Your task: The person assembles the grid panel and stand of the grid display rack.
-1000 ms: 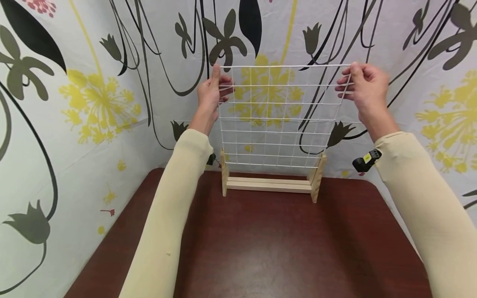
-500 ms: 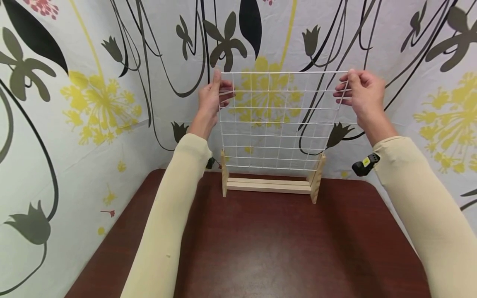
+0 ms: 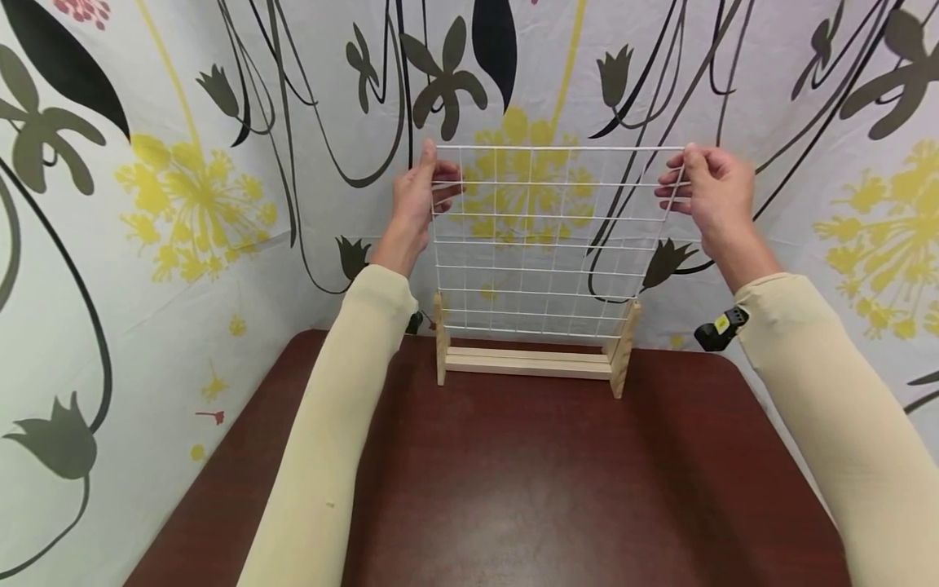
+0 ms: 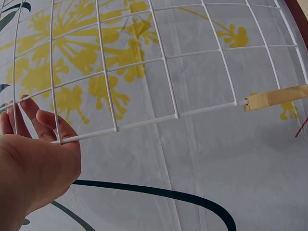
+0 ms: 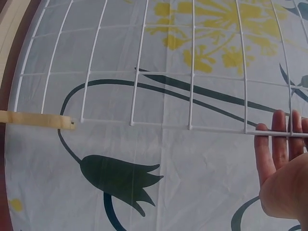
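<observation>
A white wire grid panel (image 3: 557,148) stands nearly upright at the back of the table, its lower part between the two side posts of a light wooden stand (image 3: 528,363). My left hand (image 3: 413,202) grips the panel's upper left edge, thumb on the near side and fingers behind. At the upper right corner my right hand (image 3: 722,194) pinches the side wire. In the left wrist view, the edge wire runs from my hand into the end of a wooden post (image 4: 274,97). The right wrist view shows the other post (image 5: 41,118) at the opposite edge wire.
The stand rests near the far edge of a dark red-brown table (image 3: 513,473). A white cloth with a flower print (image 3: 198,204) hangs close behind the table and along its left side.
Both hands have come down slightly with the grid panel, so its bottom wire sits a little lower between the posts. The stand has stayed in place.
</observation>
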